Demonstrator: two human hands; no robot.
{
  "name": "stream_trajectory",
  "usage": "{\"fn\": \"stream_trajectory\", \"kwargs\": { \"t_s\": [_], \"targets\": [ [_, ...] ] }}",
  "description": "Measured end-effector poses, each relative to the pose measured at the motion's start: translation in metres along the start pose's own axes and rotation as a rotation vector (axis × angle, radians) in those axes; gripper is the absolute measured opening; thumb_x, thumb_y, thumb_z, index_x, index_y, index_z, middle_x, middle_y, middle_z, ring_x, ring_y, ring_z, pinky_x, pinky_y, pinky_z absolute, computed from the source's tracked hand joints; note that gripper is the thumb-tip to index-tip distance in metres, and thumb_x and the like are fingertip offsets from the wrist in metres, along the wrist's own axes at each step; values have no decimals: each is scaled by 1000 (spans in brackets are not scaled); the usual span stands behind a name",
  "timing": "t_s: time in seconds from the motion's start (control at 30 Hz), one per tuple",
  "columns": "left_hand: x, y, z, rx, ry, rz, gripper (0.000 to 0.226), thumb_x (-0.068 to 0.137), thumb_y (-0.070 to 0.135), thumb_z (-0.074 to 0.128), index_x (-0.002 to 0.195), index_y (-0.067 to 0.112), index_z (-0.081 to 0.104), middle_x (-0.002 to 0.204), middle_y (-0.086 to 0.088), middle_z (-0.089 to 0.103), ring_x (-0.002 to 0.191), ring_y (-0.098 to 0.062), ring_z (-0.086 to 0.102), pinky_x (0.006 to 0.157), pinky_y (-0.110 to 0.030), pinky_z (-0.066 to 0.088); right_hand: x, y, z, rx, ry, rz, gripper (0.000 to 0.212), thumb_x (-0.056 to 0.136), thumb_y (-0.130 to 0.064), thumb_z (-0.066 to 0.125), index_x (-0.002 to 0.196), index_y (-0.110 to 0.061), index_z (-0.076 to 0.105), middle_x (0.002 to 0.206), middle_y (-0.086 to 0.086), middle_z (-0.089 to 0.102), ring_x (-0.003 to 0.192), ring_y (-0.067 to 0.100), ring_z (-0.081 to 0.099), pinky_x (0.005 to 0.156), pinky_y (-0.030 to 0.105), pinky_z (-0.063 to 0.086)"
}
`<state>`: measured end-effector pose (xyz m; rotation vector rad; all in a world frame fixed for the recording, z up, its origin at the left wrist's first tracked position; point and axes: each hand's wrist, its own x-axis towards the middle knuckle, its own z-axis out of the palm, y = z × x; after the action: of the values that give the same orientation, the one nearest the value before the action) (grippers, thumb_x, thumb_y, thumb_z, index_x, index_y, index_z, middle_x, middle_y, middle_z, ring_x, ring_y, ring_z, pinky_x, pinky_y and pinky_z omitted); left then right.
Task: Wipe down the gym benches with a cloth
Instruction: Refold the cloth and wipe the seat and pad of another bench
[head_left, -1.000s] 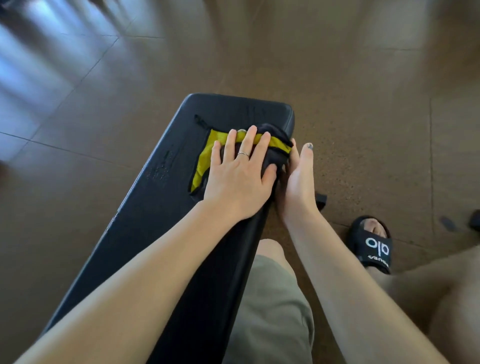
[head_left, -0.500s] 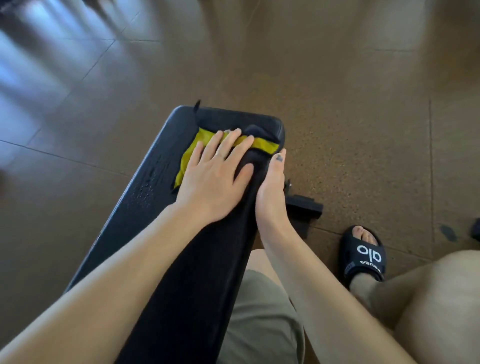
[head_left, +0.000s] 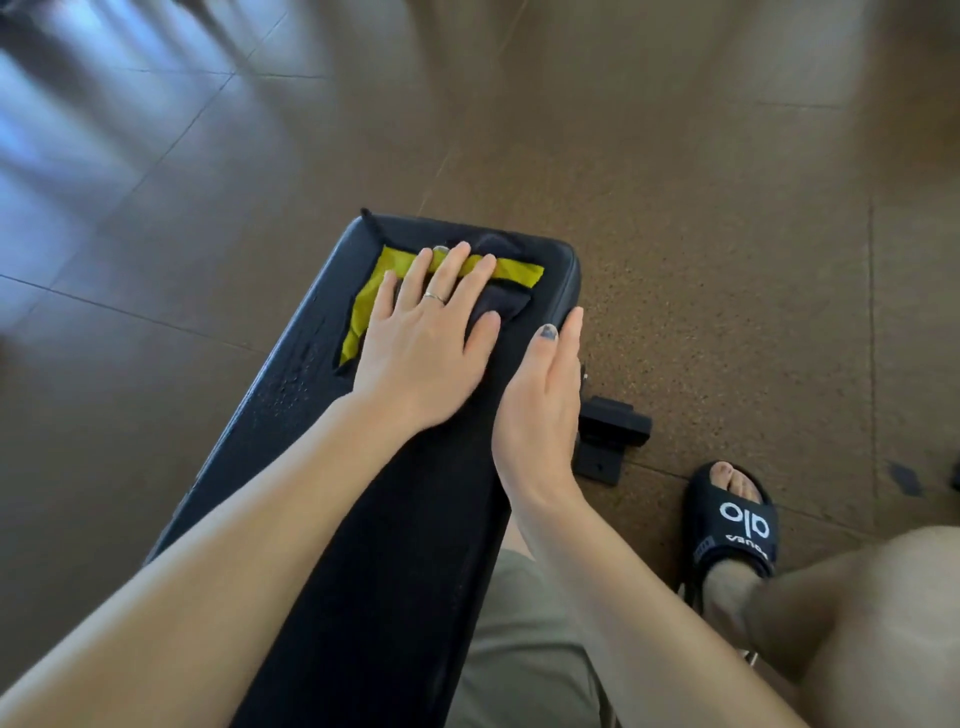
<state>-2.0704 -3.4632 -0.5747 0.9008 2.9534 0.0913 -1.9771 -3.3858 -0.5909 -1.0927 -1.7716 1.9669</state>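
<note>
since the earlier frame, both hands slid toward the surface's far end.
right hand (head_left: 543, 400) lay flat, fingers straight, along the black surface (head_left: 395, 519) edge; beyond, left hand (head_left: 426, 343) pressed the yellow-black cloth (head_left: 363, 306) with spread fingers.

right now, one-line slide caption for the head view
Left hand presses a yellow-and-black cloth flat on the black gym bench while the right hand rests on its side edge.
</note>
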Motion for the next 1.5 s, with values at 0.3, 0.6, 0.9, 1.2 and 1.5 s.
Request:
{"fn": "stream_trajectory", "kwargs": {
  "t_s": [0.3, 0.6, 0.9, 1.2, 1.5],
  "targets": [
    [62, 1, -10, -35, -34, 363, 48, 105, 47, 28, 153, 43, 34, 160, 13, 36, 151, -19, 29, 125, -45, 18, 1, 1, 1, -23, 40, -18, 55, 110, -49, 19, 164, -39, 10, 168, -15, 23, 147, -3, 22, 105, 14, 16],
    [79, -42, -10, -63, 79, 28, 44, 105, 48, 28, 140, 35, 49, 145, 8, 51, 139, -23, 41, 115, -41, 28, 1, 1, 2, -34, 26, -10, 55, 110, -51, 20, 163, -41, 10, 168, -16, 22, 154, 7, 21, 112, 24, 16],
    [-108, -78, -12, -45, 32, -295, 61, 102, 56, 18, 160, 38, 24, 169, 12, 19, 156, -23, 17, 125, -46, 20, -2, 3, 4, -41, 34, -2, 55, 109, -52, 16, 163, -41, 8, 169, -14, 22, 155, 12, 23, 127, 40, 21],
    [-80, -75, -7, -15, -3, -202, 57, 104, 54, 19, 160, 45, 18, 170, 13, 15, 158, -22, 10, 126, -52, 14, -1, 5, 5, -15, 53, 6, 55, 109, -53, 17, 162, -42, 11, 168, -15, 25, 154, 12, 25, 126, 41, 23],
    [-114, -40, -6, 20, -84, -103, 61, 102, 58, 12, 162, 44, 9, 171, 16, 3, 159, -19, -1, 128, -50, 3, -4, 5, 4, 32, 53, 15, 56, 107, -53, 16, 162, -42, 13, 168, -17, 23, 154, 10, 23, 127, 41, 22]
  ]
}}
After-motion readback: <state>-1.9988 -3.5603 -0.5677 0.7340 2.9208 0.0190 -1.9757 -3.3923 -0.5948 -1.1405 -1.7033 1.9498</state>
